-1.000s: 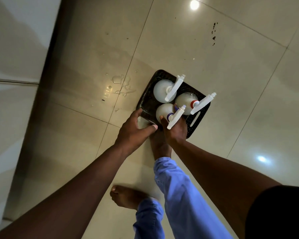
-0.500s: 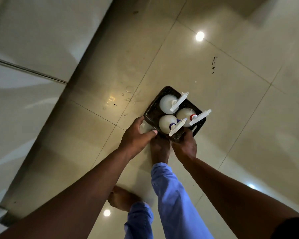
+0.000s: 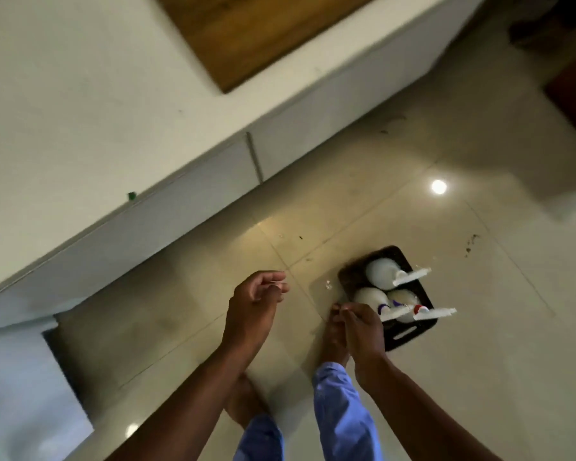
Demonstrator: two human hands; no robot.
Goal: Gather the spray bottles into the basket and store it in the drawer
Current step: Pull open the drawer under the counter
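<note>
Standing upright in the dark rectangular plastic basket [image 3: 413,334] on the glossy tiled floor [image 3: 479,361] are three white spray bottles [image 3: 381,272]. The right hand [image 3: 361,324] grips the basket's near rim; the left hand [image 3: 255,301] hovers apart, fingers loosely curled, holding nothing. White drawer fronts [image 3: 193,181] stand closed beyond.

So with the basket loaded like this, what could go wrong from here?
The right hand alone is at the basket; a one-sided lift might tip it.
The three spray bottles stand tall, nozzles past the rim, so they may topple or snag at the drawer.
The floor looks glossy under bare feet.
</note>
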